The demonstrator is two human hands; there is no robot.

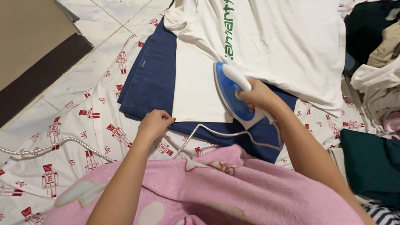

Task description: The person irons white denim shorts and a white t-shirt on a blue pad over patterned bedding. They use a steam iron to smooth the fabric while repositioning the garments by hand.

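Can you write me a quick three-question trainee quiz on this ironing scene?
1. True or false: the right hand has its grip on the blue and white iron.
2. What is the left hand pinching? A) the iron's cord B) the edge of the blue cloth C) the pink blanket
3. Fill in: the iron rests on a ____ T-shirt.

Key: 1 true. 2 B. 3 white.
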